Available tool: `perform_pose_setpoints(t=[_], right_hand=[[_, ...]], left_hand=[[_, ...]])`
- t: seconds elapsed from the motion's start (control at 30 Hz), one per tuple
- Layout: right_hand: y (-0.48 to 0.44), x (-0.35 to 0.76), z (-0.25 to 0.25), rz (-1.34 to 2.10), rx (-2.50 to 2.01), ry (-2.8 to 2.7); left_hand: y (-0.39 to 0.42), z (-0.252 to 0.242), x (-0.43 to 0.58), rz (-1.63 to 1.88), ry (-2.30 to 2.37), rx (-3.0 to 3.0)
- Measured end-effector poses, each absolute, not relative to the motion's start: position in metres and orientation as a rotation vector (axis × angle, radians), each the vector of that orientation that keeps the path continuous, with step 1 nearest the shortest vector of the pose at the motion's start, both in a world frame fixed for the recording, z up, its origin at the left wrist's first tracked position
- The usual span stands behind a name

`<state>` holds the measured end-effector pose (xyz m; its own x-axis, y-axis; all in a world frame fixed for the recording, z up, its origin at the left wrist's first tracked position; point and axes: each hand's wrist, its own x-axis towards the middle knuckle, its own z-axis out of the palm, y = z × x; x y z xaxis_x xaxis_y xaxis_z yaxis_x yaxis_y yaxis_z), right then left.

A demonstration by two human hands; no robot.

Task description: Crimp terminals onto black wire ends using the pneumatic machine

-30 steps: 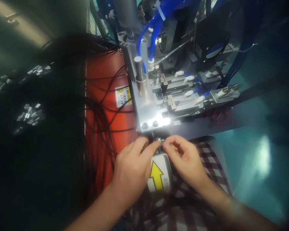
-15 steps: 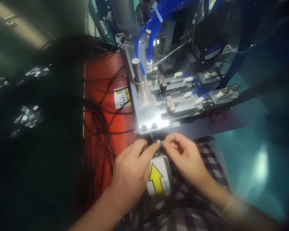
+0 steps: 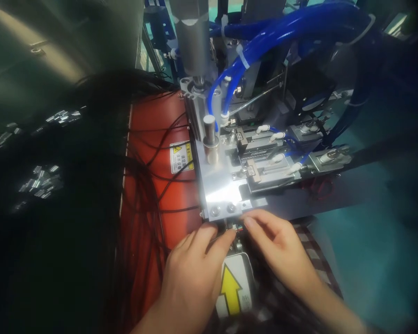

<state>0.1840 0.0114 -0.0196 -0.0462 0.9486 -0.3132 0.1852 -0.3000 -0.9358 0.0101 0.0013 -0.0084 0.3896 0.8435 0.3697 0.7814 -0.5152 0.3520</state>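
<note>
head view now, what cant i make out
All in the head view:
Left hand: some fingertips hidden behind the hand itself.
Small wired piece: too small, partly covered by the thumb.
Shiny metal pieces: blur hides their number.
Right forearm: cut off by the bottom edge.

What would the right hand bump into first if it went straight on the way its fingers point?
Probably the wires by the left hand, just ahead of the right hand. Depth is unclear, so it might brush the plate instead.

Shiny metal plate [image 3: 216, 189], glossy blue plastic tubes [image 3: 299, 22]
</note>
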Motion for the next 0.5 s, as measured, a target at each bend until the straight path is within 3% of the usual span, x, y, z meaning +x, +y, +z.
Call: perform_pose_setpoints(t=[0.4, 0.5], right_hand=[[0.013, 0.179, -0.021, 0.807, -1.383, -1.712], [0.010, 0.176, -0.022, 0.904, -1.486, -1.607]], left_hand=[[-0.001, -0.013, 0.010, 0.825, 1.482, 2.479], [-0.004, -0.020, 0.011, 0.846, 1.518, 2.470]])
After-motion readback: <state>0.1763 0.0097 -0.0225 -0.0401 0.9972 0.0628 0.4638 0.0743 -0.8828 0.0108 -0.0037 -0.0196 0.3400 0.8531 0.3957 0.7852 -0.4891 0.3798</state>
